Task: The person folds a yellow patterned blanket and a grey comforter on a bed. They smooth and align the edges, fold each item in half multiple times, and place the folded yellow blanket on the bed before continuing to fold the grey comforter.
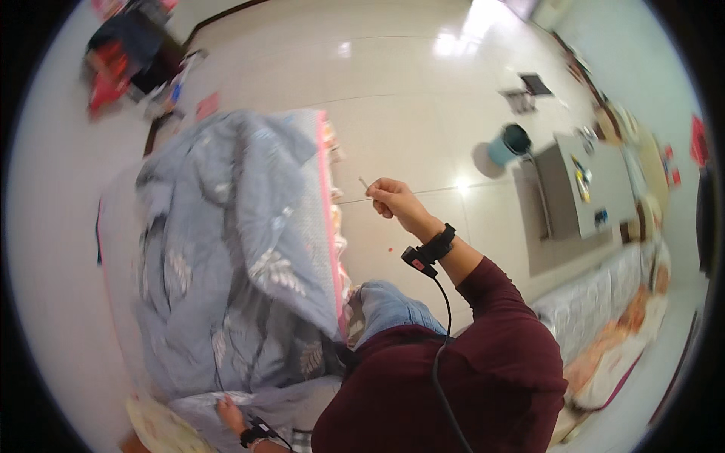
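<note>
My right hand (396,202) is raised over the floor beside the bed, its fingers closed in a pinch. From the fingertips juts a small, thin, stick-like thing (363,182), too small to name for certain. At the lower left my left hand (230,415) rests on shiny grey fabric (204,408) near the head of the bed, with its fingers stretched out. A grey-blue quilt (204,219) with pale leaf patterns lies rumpled over most of the bed. Along the quilt's right side shows a light mattress cover (303,128) with pink edging.
On the right stands a grey table (585,204) with small items on it, and near it a light-blue bucket (504,147). A covered sofa (596,309) runs along the right wall. Dark and red bundles (132,53) are heaped at the far left. A cable (445,362) hangs from my right wrist.
</note>
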